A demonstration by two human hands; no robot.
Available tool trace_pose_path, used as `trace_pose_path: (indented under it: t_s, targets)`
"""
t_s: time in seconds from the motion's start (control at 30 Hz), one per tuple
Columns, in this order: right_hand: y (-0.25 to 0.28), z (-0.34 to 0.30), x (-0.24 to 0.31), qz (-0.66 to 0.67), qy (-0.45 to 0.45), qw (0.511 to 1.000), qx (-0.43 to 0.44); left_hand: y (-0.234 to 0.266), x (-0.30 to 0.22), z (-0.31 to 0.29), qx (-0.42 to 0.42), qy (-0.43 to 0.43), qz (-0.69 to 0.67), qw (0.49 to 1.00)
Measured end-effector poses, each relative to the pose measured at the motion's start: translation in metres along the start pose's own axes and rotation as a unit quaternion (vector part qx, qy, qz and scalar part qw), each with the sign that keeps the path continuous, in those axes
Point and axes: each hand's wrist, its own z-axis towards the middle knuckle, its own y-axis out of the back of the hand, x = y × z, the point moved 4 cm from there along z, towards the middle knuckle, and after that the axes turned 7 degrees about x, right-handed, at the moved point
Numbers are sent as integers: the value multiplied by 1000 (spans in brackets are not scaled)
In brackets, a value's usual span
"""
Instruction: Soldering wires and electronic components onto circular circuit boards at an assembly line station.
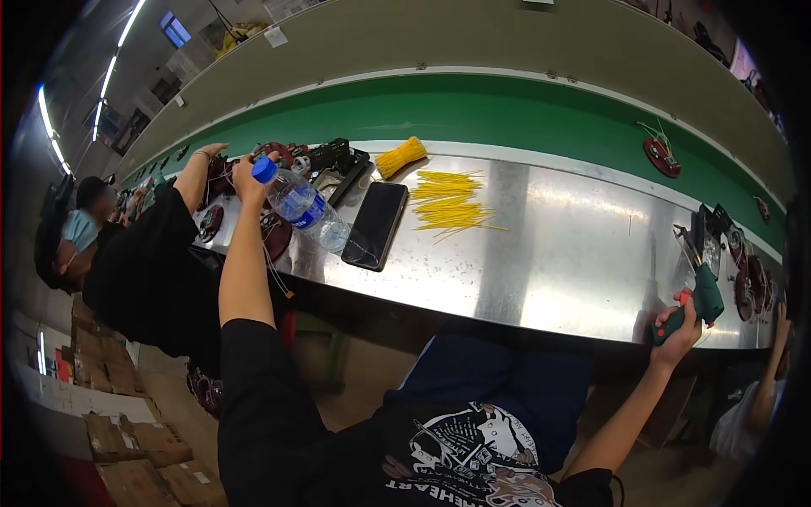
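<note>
My right hand (pixel 678 331) is closed around the grip of a dark green soldering gun (pixel 706 297) with red buttons, its tip pointing away over the right end of the metal worktop. At the left, my left hand (pixel 248 181) is beside the blue cap of a clear plastic bottle (pixel 302 203), among dark red round parts with circuit boards (pixel 276 235). Its fingers look curled, and what they hold is hidden. A black phone (pixel 377 226) lies on the worktop to the right of the bottle. Loose yellow strips (pixel 450 201) are spread beyond it, near a bound yellow bundle (pixel 400 157).
The metal worktop (pixel 566 245) runs along a green back wall (pixel 507 114). A black tray (pixel 346 179) stands behind the bottle. More round parts (pixel 748 287) lie at the right end. A co-worker in black (pixel 152 270) reaches in at the left; another person's arm (pixel 770 363) shows far right.
</note>
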Motion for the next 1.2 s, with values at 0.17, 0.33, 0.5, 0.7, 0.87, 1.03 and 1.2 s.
trace_pose_path:
  t_s: [0.17,0.33,0.5,0.7,0.87,1.03,1.2]
  targets:
    - [-9,-4,-2,12,-8,1000,-2,39,7,7,-14,27,-80,996]
    - [-8,-1,-2,16,-8,1000,4,99,-16,-25,-166,-5,-411,897]
    - [-8,0,1,7,2,1000,18,199,-33,-56,-353,-58,-562,746]
    - [-10,1,-1,22,2,1000,23,270,-164,-130,-125,-363,-533,754]
    - [-4,-3,1,8,13,1000,0,182,-296,-217,160,-509,-425,731]
    - [-12,-3,1,12,-2,1000,5,90,-362,-274,284,-553,-399,675]
    - [-17,-3,4,7,-5,1000,3,38,-413,-305,356,-587,-347,639]
